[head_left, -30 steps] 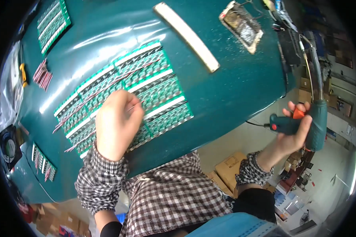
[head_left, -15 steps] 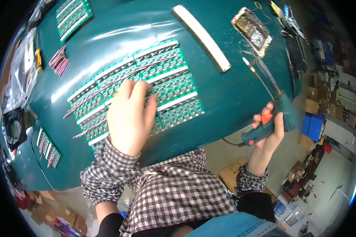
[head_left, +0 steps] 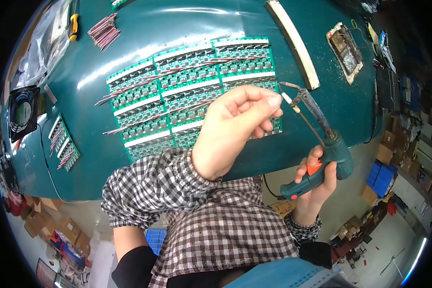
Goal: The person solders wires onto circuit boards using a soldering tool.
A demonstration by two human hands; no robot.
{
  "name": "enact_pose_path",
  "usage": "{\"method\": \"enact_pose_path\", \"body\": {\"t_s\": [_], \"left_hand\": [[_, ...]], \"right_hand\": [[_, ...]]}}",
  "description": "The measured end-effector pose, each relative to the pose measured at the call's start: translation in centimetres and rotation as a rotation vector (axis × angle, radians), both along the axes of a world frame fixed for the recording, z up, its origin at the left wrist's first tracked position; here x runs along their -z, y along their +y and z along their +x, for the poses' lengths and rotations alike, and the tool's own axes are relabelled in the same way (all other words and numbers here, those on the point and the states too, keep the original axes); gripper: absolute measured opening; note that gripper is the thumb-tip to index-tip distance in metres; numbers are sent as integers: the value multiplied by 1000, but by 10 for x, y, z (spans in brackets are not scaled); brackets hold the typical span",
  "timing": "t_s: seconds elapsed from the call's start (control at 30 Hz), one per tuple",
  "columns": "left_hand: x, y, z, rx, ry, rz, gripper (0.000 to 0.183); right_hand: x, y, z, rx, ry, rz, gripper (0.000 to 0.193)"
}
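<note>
My right hand (head_left: 321,185) grips a green soldering gun (head_left: 340,156) with an orange trigger, held beyond the table's near edge. Its tip and the thin solder feed tube point up and left, toward my left hand (head_left: 235,122). That hand is closed in a pinch just left of the tip; whatever is between its fingertips is too small to make out. Below it lies a block of green circuit boards (head_left: 187,91) in rows, partly covered by the hand and sleeve. Red and black wires (head_left: 144,124) run across the boards, some ends sticking out past the left side.
A pile of red wires (head_left: 104,32) lies at the far left near a yellow-handled tool (head_left: 73,26). Further left stand a black fan (head_left: 24,111) and a small board strip (head_left: 64,144). A long white bar (head_left: 295,45) and a stained metal tray (head_left: 346,55) lie right.
My left hand has lifted from the boards and moved right, its fingers now pinched near the soldering tip. The soldering gun stays in my right hand. The whole view has shifted.
</note>
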State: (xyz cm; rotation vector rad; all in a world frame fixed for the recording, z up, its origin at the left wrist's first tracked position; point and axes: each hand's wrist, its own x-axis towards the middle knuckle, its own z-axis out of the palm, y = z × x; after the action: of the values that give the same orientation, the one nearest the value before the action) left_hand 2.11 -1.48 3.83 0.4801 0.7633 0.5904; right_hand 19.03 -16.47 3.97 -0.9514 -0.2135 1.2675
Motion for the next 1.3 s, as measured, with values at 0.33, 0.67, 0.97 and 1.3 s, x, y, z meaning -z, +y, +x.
{"method": "enact_pose_path", "body": {"t_s": [0.33, 0.67, 0.97, 1.3], "left_hand": [[7, 3, 0, -61, -54, -73, 17], [8, 1, -8, -70, 235, 311, 17], [17, 17, -39, 237, 1062, 1313, 18], [25, 18, -31, 283, 1102, 1299, 10]], "right_hand": [[4, 0, -5, -11, -45, -41, 43], [0, 1, 2, 1, -12, -114, 43], [-21, 12, 11, -130, -383, -255, 43], [-27, 8, 3, -227, -551, -362, 41]]}}
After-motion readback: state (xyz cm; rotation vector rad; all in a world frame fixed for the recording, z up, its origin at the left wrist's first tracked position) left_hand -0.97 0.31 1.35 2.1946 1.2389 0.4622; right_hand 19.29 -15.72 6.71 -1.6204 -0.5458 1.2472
